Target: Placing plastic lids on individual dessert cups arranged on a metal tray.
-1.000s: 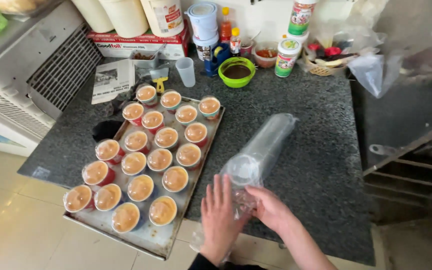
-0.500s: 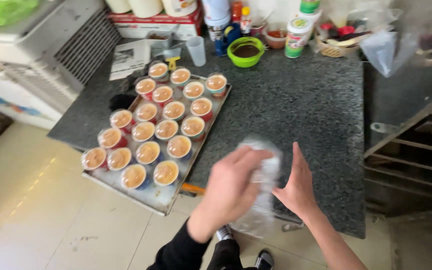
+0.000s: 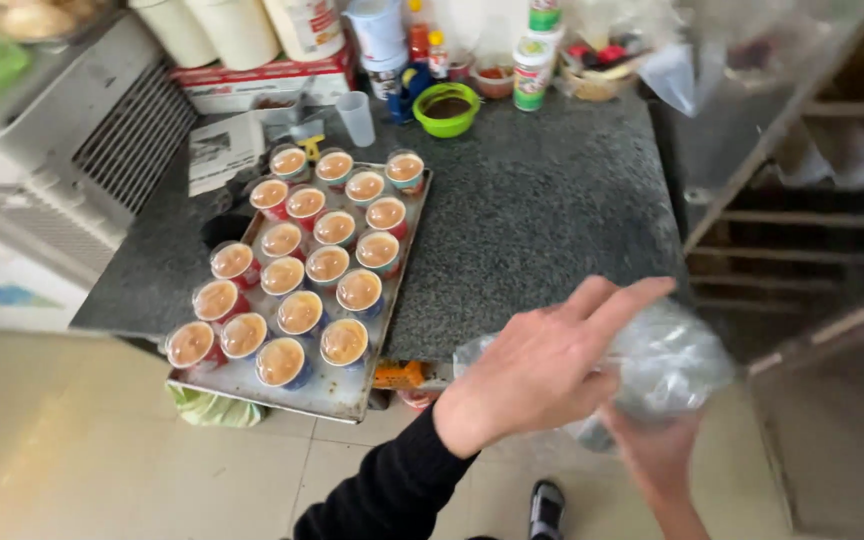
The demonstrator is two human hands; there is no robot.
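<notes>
- Left hand (image 3: 542, 375) resting open-fingered over plastic bag (image 3: 667, 360), right hand (image 3: 657, 455) gripping it from below.
- Bag looking light, soft, slippery; best gripping bunched end, 4 o'clock from tray (image 3: 352, 400) on desk (image 3: 532, 210).

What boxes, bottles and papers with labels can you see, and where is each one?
Cardboard box: back left of the counter, long, red and white.
Printed paper: left of the tray, white with dark print, lying flat.
Labelled can: back of the counter, right of the green bowl, round, green and white.
White bucket: on the box, labelled, round.
Clear plastic bag: off the counter's front edge, between left hand and right hand.
</notes>
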